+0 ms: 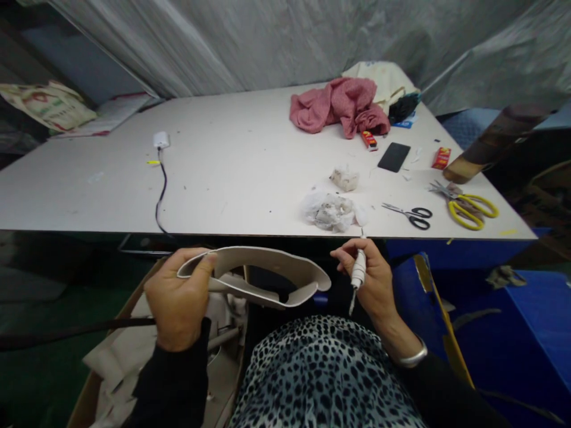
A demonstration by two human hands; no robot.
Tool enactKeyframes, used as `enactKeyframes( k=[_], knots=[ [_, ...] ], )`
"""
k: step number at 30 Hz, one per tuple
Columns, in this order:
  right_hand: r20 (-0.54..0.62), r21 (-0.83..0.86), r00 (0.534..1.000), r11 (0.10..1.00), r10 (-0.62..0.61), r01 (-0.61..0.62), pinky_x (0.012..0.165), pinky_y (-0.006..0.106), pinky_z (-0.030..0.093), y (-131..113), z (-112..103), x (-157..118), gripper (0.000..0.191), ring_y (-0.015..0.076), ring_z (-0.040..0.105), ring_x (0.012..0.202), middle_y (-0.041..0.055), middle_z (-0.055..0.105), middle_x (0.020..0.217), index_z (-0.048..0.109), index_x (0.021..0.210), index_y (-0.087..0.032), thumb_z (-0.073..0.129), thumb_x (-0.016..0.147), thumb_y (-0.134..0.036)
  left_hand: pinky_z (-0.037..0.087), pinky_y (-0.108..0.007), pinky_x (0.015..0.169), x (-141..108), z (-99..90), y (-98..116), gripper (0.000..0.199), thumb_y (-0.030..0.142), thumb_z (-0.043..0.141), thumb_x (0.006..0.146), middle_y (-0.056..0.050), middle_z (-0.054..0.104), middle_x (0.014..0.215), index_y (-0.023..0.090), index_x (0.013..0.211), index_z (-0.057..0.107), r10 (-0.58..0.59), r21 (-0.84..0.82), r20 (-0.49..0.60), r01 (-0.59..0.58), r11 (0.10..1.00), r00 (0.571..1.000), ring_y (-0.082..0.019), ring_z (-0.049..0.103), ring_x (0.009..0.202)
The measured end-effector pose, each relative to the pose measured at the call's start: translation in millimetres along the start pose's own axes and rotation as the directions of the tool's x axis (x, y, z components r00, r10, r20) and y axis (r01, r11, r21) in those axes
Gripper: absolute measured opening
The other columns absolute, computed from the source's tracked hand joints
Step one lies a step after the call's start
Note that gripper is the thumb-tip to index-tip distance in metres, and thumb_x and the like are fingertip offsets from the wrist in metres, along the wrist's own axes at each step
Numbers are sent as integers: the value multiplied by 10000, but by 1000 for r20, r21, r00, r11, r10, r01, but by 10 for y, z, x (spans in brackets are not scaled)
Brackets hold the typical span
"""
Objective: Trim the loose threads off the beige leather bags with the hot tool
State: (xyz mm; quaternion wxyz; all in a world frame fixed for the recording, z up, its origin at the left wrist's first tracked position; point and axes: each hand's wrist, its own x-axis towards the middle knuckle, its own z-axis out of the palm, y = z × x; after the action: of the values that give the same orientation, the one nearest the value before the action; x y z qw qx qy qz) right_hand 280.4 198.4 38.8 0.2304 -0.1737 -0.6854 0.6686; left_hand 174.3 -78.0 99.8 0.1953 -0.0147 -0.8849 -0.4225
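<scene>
Thumb and fingers of the left hand (178, 297) pinch the left end of a bent beige sheet (285, 264), held on the near side of the white table (232, 172). To its right, apart from it, the right hand (377, 285) has fingers curled around a thin tool with a white-wrapped handle (358, 270). Black-handled scissors (407, 214) lie on the table's near right, left of yellow-handled scissors (461, 197).

Red box (369, 141) just beside pink cloth (332, 106).
</scene>
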Motion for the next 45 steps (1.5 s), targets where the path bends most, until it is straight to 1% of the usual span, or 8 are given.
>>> enactKeyframes(
  k=[5,12,15,20,24,31,38,45],
  knots=[
    [155,-188,981,971,-121,149,604,226,481,18,55,-132,139,112,605,638,-20,696,804,691,954,-238,756,923,-356,510,-313,807,-194,64,-89,121,311,746,853,-11,740,835,192,845,766,42,38,-49,-41,998,998,-198,690,824],
    [467,-274,876,921,-123,275,846,263,571,74,89,-244,224,181,758,971,45,771,1166,669,1222,-262,616,1024,-352,504,-300,732,-212,70,-223,159,348,782,827,-2,735,805,196,875,773,-79,-32,-75,77,997,994,-184,674,748],
    [515,-375,845,848,-145,374,815,273,561,125,100,-242,221,193,758,945,56,771,1120,653,1219,-248,576,1042,-356,499,-290,715,-197,70,-282,188,373,788,816,4,724,791,196,875,766,-149,-98,-69,142,985,986,-176,662,734],
    [322,-501,927,797,-191,338,582,236,441,194,105,-250,225,130,624,579,-17,682,745,607,927,-228,593,1021,-433,504,-291,727,-219,-83,-301,184,373,777,788,-5,732,803,195,824,750,-215,-76,142,227,971,966,-189,664,766],
    [76,-527,982,829,-172,186,590,236,426,260,145,-214,307,128,607,591,-31,665,760,555,927,-236,699,943,-506,526,-311,739,-356,-253,-163,176,381,770,784,-16,736,817,208,791,734,-175,-66,259,198,978,950,-215,672,799],
    [-53,-549,994,834,-94,50,648,270,450,361,95,-185,317,151,587,669,-13,652,888,543,1043,-241,731,891,-447,495,-319,668,-497,-266,-77,194,374,686,833,-27,686,736,219,716,693,-184,-7,287,194,981,940,-220,642,733],
    [38,-473,996,879,78,-51,695,313,505,381,80,-240,474,196,638,772,17,657,983,507,1119,-242,781,816,-481,503,-321,737,-487,-310,-240,198,395,744,783,-26,698,796,209,777,676,-213,-52,406,255,966,889,-220,644,785],
    [88,-425,992,904,95,-49,662,319,529,281,79,-294,503,184,615,670,-21,623,802,544,1238,-234,769,837,-438,480,-326,663,-427,-424,-368,245,431,757,792,-22,687,757,198,789,680,-247,20,494,274,962,834,-218,637,737]
  ],
)
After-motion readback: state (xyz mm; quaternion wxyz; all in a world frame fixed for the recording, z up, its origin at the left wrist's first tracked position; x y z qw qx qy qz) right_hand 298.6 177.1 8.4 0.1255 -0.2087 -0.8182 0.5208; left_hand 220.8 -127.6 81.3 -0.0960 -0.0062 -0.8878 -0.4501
